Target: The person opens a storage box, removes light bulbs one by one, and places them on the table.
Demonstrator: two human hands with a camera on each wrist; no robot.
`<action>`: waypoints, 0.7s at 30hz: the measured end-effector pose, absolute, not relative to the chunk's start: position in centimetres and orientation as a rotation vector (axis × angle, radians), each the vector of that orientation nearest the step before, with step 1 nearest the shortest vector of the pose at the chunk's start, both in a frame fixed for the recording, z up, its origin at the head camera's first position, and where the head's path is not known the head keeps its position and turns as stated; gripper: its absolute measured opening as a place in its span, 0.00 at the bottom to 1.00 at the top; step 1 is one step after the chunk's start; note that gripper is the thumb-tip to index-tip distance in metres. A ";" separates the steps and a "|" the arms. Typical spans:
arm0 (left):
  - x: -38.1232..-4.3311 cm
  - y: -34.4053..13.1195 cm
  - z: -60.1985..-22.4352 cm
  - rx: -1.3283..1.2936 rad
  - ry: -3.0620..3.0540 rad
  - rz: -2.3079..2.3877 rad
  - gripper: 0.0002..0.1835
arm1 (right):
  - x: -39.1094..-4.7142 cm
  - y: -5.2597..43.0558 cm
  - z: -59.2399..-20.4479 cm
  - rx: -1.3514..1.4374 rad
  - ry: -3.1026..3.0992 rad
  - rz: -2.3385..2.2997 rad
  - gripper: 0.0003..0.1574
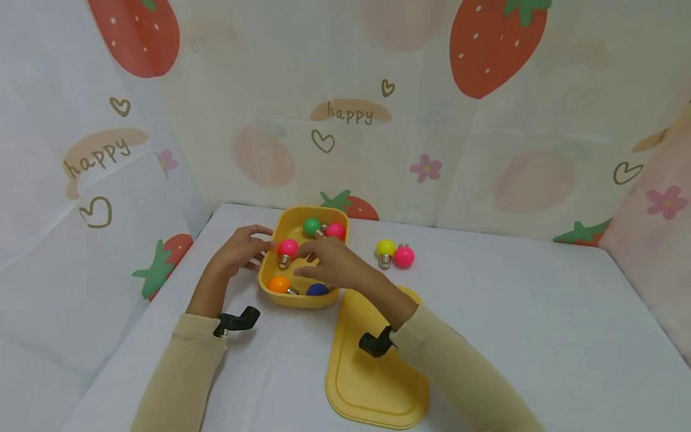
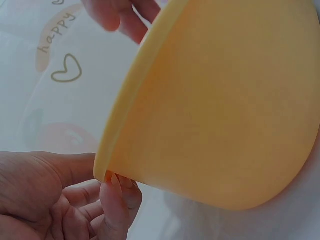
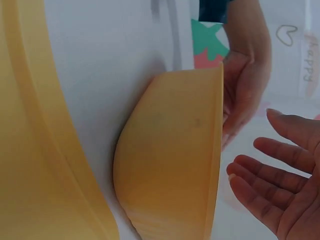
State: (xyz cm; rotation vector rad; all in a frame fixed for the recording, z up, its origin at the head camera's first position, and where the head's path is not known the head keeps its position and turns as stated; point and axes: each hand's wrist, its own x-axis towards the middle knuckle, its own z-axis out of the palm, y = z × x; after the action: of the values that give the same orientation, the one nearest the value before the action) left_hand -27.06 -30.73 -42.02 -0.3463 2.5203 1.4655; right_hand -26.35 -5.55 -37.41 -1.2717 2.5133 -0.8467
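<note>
Inside one tub — five visible bulbs

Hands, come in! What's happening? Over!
Left hand holding yellow tub's rim. Right hand empty above it. Five bulbs visible inside, two outside. Lid off, not blocking the opening.

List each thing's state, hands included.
Box: open, upright
Lid: off, lying on table
Green bulb: in box
Pink bulb beside green: in box
Pink bulb at left: in box
Orange bulb: in box
Blue bulb: in box, partly hidden
Yellow bulb: on table
Pink bulb beside yellow: on table
Left hand: holding box rim
Right hand: over box, empty
</note>
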 end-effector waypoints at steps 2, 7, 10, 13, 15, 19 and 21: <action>-27.0 -30.8 -42.1 -0.341 2.522 1.466 0.29 | -26.5 -6.0 -37.5 -1.286 2.514 -0.821 0.22; -27.1 -30.8 -42.2 -0.335 2.521 1.473 0.29 | -26.7 -6.9 -37.9 -1.289 2.504 -0.794 0.20; -27.2 -30.8 -42.2 -0.324 2.514 1.482 0.29 | -27.0 -7.4 -38.3 -1.283 2.485 -0.802 0.19; -27.2 -30.8 -42.2 -0.308 2.507 1.497 0.28 | -27.1 -7.9 -38.6 -1.298 2.468 -0.797 0.19; -27.2 -30.9 -42.1 -0.294 2.504 1.504 0.28 | -27.1 -8.2 -38.8 -1.313 2.453 -0.787 0.20; -27.2 -31.1 -42.1 -0.279 2.501 1.511 0.28 | -27.2 -8.7 -39.0 -1.321 2.432 -0.745 0.22; -27.2 -31.1 -42.2 -0.277 2.500 1.509 0.28 | -27.1 -8.9 -39.2 -1.307 2.423 -0.726 0.22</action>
State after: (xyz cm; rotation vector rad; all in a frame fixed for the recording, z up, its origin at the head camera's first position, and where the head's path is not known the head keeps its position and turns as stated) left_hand -27.16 -31.11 -42.18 -0.2765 2.4995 1.5089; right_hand -27.13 -8.94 -39.16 -1.3065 2.4230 -0.7259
